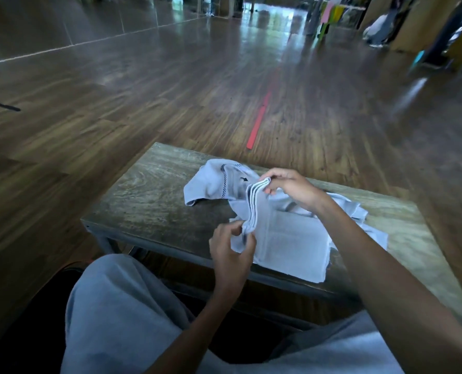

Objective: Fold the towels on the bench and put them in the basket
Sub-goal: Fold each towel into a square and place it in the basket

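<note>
Two pinches I can see: left hand (231, 251) and right hand (292, 188) each grip the bunched towel (251, 209) over the bench (149, 190).

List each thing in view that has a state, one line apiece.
Pale grey folded towel: layered edge lifted, the rest lying on the bench.
Left hand: pinches the towel's near end.
Right hand: pinches its far end.
Grey towel with black checked trim: crumpled, unfolded, on the bench.
Worn wooden bench: upright, bearing the towels.
</note>
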`<state>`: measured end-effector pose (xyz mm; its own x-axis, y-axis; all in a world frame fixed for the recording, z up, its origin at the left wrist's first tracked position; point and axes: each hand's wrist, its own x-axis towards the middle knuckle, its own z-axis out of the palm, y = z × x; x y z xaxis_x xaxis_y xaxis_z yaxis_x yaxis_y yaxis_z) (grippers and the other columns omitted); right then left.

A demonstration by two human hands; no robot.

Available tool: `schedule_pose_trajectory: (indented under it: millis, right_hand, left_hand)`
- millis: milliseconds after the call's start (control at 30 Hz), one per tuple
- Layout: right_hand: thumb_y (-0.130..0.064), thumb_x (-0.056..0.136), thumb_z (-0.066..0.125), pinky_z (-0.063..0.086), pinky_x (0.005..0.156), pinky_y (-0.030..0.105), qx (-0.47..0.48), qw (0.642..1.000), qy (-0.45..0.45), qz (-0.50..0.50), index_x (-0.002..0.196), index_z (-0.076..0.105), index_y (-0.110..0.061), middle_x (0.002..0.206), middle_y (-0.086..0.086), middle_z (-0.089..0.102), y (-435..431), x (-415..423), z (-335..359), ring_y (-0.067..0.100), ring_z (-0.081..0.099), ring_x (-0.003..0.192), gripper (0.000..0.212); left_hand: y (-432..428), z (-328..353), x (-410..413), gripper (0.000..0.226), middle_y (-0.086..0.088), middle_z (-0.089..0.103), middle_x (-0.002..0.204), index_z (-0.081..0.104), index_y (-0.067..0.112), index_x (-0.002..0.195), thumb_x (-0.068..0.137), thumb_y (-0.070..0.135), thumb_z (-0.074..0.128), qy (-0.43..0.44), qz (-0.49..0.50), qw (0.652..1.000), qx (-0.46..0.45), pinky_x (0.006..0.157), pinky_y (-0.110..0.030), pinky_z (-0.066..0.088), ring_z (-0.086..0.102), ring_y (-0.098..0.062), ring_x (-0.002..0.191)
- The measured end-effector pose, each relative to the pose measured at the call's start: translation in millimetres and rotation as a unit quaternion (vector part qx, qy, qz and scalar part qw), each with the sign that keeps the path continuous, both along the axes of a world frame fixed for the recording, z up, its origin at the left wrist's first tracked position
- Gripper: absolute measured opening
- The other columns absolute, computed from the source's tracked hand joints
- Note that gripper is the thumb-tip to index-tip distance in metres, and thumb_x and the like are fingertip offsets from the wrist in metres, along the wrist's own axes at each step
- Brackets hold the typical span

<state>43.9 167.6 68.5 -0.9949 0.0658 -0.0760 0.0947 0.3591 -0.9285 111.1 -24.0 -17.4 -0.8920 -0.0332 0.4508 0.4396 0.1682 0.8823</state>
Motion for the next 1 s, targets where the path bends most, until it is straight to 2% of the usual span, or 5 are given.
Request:
schedule_pose_trajectory:
  millis: [167,400,700,867,1000]
  right_hand:
    - [-0.028,0.085,0.059,0.04,0.074,0.025,-0.03,0.994,-0.052,-0.095,0.075,0.067,-0.015,0.075,0.002,0.06,49,48,-9,0.015,0.051,0.067,0.018]
    - [-0.003,0.089,0.061,0.043,0.065,0.006,0.045,0.986,-0.069,-0.142,0.099,0.061,-0.01,0.094,0.011,0.061,89,95,-34,0.011,0.057,0.079,0.013]
    - [0.006,0.088,0.05,0.042,0.072,0.026,0.177,0.966,-0.08,-0.169,0.091,0.059,-0.015,0.09,0.006,0.058,104,100,-77,0.019,0.055,0.083,0.023]
    - [-0.02,0.088,0.057,0.032,0.102,0.042,0.207,0.953,-0.074,-0.209,0.101,0.059,-0.027,0.099,-0.011,0.061,111,99,-89,0.013,0.056,0.101,0.015]
    - [-0.046,0.091,0.053,0.017,0.093,0.038,0.312,0.931,-0.139,-0.133,0.123,0.055,-0.028,0.112,-0.007,0.058,115,103,-86,0.015,0.044,0.113,0.036]
  left_hand:
    - [44,-9,24,0.016,0.011,0.063,0.084,0.065,0.023,0.089,0.074,0.023,0.066,0.088,-0.07,0.99,-0.089,0.08,-0.025,0.037,0.058,-0.01,0.082]
    - [84,-40,42,0.013,0.012,0.06,0.079,0.069,0.024,0.082,0.069,0.025,0.069,0.137,-0.141,0.964,-0.182,0.079,-0.028,0.036,0.058,-0.01,0.079]
    - [107,-59,48,0.02,0.009,0.059,0.078,0.068,0.025,0.079,0.059,0.027,0.068,0.146,-0.228,0.902,-0.335,0.078,-0.032,0.034,0.056,-0.017,0.08]
    - [103,-44,18,0.031,0.005,0.061,0.094,0.07,0.024,0.092,0.071,0.038,0.052,0.17,-0.21,0.898,-0.348,0.086,-0.035,0.029,0.056,-0.019,0.091]
    - [107,-18,-50,0.046,0.003,0.051,0.129,0.055,0.027,0.128,0.086,0.039,0.039,0.042,-0.172,0.888,-0.424,0.098,-0.037,0.017,0.041,-0.019,0.122]
